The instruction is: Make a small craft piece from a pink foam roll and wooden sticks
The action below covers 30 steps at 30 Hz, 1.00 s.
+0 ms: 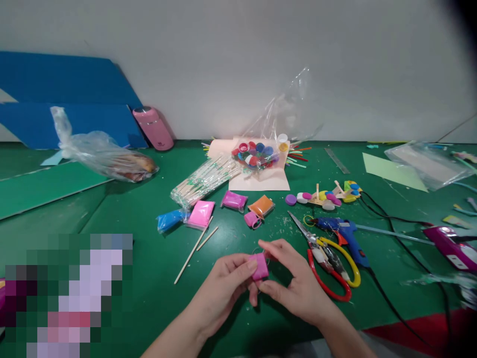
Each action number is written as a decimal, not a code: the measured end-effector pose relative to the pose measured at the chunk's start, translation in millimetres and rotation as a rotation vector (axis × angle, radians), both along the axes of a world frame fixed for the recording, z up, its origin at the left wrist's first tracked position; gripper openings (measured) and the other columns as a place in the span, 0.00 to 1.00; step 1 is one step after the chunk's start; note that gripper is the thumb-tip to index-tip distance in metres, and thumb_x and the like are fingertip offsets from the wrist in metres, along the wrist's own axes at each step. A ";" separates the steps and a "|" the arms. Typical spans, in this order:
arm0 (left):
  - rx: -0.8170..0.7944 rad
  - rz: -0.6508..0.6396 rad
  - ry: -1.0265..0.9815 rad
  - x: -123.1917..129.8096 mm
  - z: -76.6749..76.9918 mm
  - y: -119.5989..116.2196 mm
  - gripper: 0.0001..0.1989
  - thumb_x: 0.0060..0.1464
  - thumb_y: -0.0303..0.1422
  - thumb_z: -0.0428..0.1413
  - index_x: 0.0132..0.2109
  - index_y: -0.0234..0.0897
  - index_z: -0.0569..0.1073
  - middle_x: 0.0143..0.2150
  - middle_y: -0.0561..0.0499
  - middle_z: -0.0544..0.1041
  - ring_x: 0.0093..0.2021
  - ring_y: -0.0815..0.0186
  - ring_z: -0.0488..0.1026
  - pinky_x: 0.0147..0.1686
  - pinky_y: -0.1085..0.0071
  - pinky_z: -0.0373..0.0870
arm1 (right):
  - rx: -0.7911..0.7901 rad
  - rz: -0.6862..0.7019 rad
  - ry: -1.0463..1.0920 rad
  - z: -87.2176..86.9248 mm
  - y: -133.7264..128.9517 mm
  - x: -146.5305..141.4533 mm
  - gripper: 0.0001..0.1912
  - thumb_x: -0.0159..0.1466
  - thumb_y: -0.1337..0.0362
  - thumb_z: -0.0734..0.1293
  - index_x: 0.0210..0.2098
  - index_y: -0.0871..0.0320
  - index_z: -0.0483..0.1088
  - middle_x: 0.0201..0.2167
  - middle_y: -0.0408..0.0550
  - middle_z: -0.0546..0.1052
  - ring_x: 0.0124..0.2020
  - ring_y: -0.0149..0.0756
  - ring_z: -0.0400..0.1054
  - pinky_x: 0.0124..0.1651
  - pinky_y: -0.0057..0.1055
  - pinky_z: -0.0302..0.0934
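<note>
Between the thumb and fingers of my left hand [234,278] is a small pink piece [262,266], squarish and soft-looking like modelling clay. My right hand [292,281] curves around its right side, thumb near the lower edge and fingers spread apart from the thumb. A thin clear loop shows faintly by the fingertips; what it is, I cannot tell. Beyond my hands lie packets of coloured clay: blue [171,220], light pink [201,214], magenta [234,201] and orange [262,205]. A small pink curled piece [252,220] rests against the orange packet.
Two wooden sticks [194,251] lie to the left. Red-and-yellow-handled scissors [324,253] and a blue glue gun [345,233] with its cord are on the right. Farther back are bagged sticks [204,179], bottle caps in a bag [257,156] and a pink flask [153,128].
</note>
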State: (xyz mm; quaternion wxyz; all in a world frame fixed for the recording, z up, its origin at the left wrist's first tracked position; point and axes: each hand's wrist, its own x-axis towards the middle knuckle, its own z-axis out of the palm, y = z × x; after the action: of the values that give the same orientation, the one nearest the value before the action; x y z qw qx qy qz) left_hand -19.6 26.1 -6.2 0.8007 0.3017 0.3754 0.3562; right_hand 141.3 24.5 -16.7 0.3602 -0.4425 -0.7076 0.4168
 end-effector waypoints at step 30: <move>0.022 0.050 0.037 6.2 -22.5 1.9 0.12 0.43 0.36 0.59 0.26 0.29 0.71 0.18 0.54 0.68 0.17 0.73 0.64 0.18 0.76 0.62 | 0.182 -0.052 -0.056 -13.0 -0.1 -9.2 0.16 0.53 0.61 0.67 0.42 0.55 0.67 0.34 0.46 0.68 0.36 0.37 0.63 0.37 0.33 0.61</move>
State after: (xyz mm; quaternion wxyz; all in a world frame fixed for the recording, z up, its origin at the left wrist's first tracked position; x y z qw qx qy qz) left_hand -13.4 28.1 -28.6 0.7811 0.3078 0.3935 0.3745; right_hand 132.1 24.5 -29.7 0.3896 -0.4379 -0.7406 0.3287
